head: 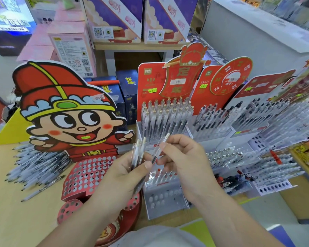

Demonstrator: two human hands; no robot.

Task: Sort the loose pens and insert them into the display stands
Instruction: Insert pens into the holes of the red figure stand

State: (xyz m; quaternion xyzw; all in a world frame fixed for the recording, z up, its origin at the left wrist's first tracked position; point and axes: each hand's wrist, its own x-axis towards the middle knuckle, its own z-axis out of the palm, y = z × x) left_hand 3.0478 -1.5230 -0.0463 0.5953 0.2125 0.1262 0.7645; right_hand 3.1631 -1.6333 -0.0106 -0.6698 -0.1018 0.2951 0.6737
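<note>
My left hand [125, 172] gripped a pen bundle [138, 154]. My right hand [184, 157] pinched one pen [159, 150] just beside it.

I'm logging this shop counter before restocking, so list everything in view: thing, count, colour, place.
Loose pens: a large pile, clear with dark tips, on the wooden counter at left.
Cartoon stand: one, red and yellow figure with a perforated red base, mostly empty holes, left of centre.
Filled pen stand: one, red backboard, clear pens with gold tops, centre back.
Grey stand: one, few pens, many empty holes, centre front.
Further pen stands: several, red backboards, clear pens, right.
Dark blue boxes: several, behind the cartoon stand.
Pink box: one, back left.
Purple display boxes: two, back shelf.
Left hand: holds a bundle of clear pens.
Right hand: pinches one clear pen.
</note>
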